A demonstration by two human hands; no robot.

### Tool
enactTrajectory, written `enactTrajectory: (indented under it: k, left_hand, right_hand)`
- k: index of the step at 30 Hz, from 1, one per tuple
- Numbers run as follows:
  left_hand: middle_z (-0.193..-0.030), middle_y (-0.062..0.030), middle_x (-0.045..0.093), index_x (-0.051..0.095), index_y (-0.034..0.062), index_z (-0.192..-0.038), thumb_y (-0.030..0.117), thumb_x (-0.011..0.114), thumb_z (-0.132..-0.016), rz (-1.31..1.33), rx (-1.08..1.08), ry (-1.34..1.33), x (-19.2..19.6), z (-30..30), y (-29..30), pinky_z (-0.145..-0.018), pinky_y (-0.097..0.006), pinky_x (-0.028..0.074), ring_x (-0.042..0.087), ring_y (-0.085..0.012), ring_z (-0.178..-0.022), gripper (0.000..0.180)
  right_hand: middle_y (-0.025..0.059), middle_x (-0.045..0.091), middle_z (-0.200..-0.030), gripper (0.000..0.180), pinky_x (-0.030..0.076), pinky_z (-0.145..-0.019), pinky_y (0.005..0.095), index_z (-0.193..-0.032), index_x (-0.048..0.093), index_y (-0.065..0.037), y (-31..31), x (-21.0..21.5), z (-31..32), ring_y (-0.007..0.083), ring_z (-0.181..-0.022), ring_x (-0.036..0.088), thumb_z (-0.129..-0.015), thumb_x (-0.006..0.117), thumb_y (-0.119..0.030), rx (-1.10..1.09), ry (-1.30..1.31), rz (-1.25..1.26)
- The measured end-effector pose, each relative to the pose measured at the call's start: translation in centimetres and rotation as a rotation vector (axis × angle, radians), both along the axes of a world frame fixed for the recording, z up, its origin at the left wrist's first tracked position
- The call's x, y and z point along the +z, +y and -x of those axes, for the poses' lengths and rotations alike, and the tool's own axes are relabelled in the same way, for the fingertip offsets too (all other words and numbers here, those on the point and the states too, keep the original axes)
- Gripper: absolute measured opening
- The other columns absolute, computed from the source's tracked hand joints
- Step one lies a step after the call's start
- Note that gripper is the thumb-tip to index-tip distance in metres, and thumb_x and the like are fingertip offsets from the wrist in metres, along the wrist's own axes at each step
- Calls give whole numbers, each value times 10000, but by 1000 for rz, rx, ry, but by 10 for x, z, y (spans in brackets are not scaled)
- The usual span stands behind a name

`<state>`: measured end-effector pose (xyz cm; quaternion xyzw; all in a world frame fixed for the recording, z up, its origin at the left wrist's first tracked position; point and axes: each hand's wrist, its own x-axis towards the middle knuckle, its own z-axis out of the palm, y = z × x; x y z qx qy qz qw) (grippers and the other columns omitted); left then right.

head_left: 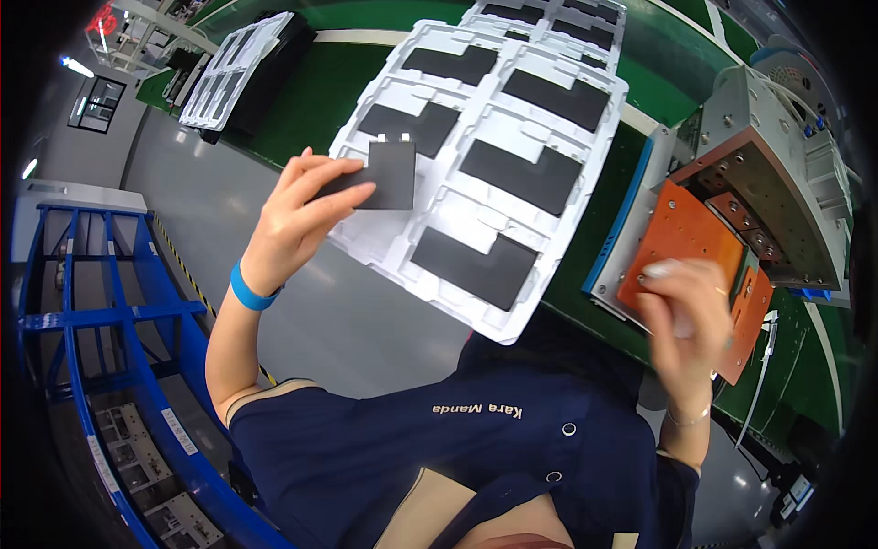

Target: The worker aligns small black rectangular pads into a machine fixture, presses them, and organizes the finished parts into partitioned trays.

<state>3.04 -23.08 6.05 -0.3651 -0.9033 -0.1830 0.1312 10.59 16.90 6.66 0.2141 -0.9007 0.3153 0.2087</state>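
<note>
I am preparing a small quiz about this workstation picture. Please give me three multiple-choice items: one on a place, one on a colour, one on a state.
1. Where is the white tray?
A. on the green conveyor surface
B. on the blue rack
C. on the floor

2. What colour is the band on the left wrist?
A. red
B. blue
C. yellow

3. What is the left hand doing?
A. hanging free with nothing in it
B. pressing a button
C. holding a dark flat rectangular piece

Answers:
1 A: the tray lies on the green conveyor surface, its near edge overhanging.
2 B: a blue band circles the wrist.
3 C: the fingers grip the piece above the tray, while the blurred right hand is at the orange plate.
</note>
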Motion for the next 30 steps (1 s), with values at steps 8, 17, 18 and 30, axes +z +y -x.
enactTrajectory:
  k: [8,17,18,30]
  left_hand:
    - [-1204,-88,637,703,107,-1157,-32,698,-761,-22,-139,-240,-22,12,-8,-1059,-482,407,576,-289,-1089,420]
    - [-1175,-116,658,674,47,-1153,128,787,-757,-315,-122,-174,-20,18,21,-889,-365,473,615,-293,-998,420]
    - [-1161,-102,659,676,48,-1129,160,795,-753,-208,-194,-65,-14,15,30,-843,-363,473,618,-285,-971,410]
    - [-964,-75,544,645,76,-935,272,861,-656,69,-355,-440,-17,17,99,-837,-394,409,513,-273,-988,402]
  right_hand:
    - [93,621,-1086,369,438,-937,420,-1095,656,-79,-93,-23,28,280,-1052,574,-761,766,-188,330,-81,-314]
    - [89,637,-1067,354,454,-890,408,-1044,686,-64,-73,-7,24,298,-1028,592,-703,785,-73,135,55,-264]
    - [97,646,-1029,344,457,-878,403,-1036,689,-56,-67,-5,25,305,-1011,597,-704,780,-60,98,87,-232]
    - [93,681,-969,268,464,-880,416,-972,706,-44,-4,-1,-2,291,-947,619,-714,780,-52,-132,117,-215]
